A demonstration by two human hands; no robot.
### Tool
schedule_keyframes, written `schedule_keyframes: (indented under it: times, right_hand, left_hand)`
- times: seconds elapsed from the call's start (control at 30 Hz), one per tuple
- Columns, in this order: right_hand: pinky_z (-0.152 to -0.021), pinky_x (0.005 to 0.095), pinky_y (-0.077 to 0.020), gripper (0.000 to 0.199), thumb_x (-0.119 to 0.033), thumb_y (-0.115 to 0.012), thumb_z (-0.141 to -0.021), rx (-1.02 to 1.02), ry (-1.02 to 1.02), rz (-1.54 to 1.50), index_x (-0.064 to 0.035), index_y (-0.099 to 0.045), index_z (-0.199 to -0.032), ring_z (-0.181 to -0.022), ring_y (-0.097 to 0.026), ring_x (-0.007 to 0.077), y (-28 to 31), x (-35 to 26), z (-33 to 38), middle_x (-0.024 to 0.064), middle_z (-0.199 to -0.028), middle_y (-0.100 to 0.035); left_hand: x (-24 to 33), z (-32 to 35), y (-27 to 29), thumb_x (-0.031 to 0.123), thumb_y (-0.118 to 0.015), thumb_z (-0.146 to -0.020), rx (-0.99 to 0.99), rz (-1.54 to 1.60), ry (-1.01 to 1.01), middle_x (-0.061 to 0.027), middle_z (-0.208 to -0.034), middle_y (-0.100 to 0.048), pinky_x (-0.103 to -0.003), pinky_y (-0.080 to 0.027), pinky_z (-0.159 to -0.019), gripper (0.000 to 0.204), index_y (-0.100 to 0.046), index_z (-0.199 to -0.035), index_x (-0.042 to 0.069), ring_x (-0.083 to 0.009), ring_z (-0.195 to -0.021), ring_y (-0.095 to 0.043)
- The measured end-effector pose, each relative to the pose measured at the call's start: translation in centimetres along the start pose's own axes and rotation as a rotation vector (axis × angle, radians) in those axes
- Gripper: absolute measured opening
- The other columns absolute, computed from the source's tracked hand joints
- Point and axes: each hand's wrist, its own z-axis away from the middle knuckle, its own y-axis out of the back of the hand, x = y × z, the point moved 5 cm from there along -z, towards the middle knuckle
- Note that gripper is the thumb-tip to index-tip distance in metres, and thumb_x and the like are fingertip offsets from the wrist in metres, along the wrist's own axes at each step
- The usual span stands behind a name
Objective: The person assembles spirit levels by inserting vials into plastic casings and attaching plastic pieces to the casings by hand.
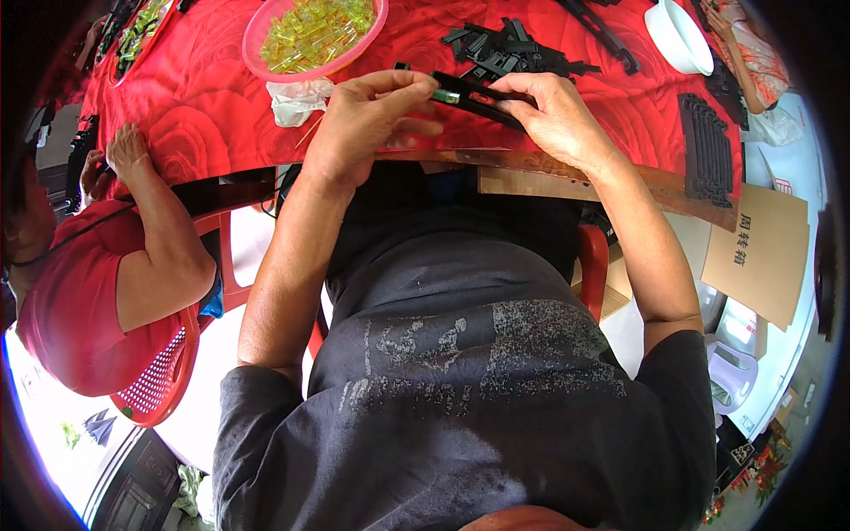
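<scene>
Above the front edge of the table, both my hands are on a long, narrow black plastic frame (478,104) with slots in it. A small greenish clear piece (446,96) shows near its left end. My left hand (376,111) pinches there with thumb and forefinger, its other fingers loosely curled. On the other end, the thumb and fingers of my right hand (558,115) close round the frame. Just beyond lies a pile of small black plastic pieces (509,49). To its left a pink bowl (254,55) holds many yellow-green clear tubes (319,35).
Crumpled white tissue (298,102) lies by the bowl on the red cloth (204,97). Long black frames (706,146) are lined up at the right edge, with a white basin (677,37) behind. At left sits a person in red (106,292); another person's arm (735,53) shows far right.
</scene>
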Motion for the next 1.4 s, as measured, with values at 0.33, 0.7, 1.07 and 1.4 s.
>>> schedule_keyframes:
  times: [0.33,0.7,1.07,1.4]
  right_hand:
    - [-0.085,0.0331,-0.0529,0.022,-0.001,-0.066,-0.088,0.015,0.051,0.151,-0.0002,-0.071,-0.109,-0.096,-0.069,0.0239,-0.9,-0.7,-0.3,0.0145,-0.102,-0.070]
    - [-0.089,0.0359,-0.0530,0.029,-0.004,-0.073,-0.080,0.231,0.220,-0.028,-0.0018,-0.070,-0.108,-0.101,-0.067,0.0318,1.0,0.3,2.9,0.0143,-0.107,-0.069]
    - [-0.082,0.0387,-0.0544,0.032,-0.007,-0.080,-0.074,0.283,0.325,-0.003,-0.0022,-0.065,-0.102,-0.094,-0.067,0.0314,-0.1,0.6,2.6,0.0118,-0.098,-0.069]
    - [-0.079,0.0388,-0.0556,0.029,-0.007,-0.080,-0.076,0.258,0.253,-0.012,-0.0030,-0.065,-0.100,-0.091,-0.069,0.0319,-0.2,0.9,2.5,0.0125,-0.096,-0.070]
  left_hand:
    - [3.2,0.2,-0.9,0.009,-0.068,-0.094,0.043,-0.509,-0.500,-0.0015,-0.087,-0.070,-0.022,-0.052,-0.069,0.017,-0.070,-0.108,-0.001,-0.0069,-0.078,-0.063]
    - [4.8,-1.5,-5.1,0.001,-0.068,-0.083,-0.109,-0.990,-0.958,-0.0166,-0.086,-0.065,-0.042,-0.054,-0.068,0.013,-0.066,-0.096,-0.001,-0.0364,-0.081,-0.067]
    - [3.6,-2.2,-6.8,0.001,-0.067,-0.082,-0.124,-1.180,-0.953,-0.0167,-0.082,-0.063,-0.046,-0.054,-0.067,0.010,-0.066,-0.093,0.001,-0.0380,-0.079,-0.066]
    - [4.1,-1.9,-8.4,0.000,-0.063,-0.079,-0.184,-1.366,-0.957,-0.0159,-0.089,-0.064,-0.045,-0.056,-0.071,0.014,-0.064,-0.093,0.001,-0.0366,-0.083,-0.067]
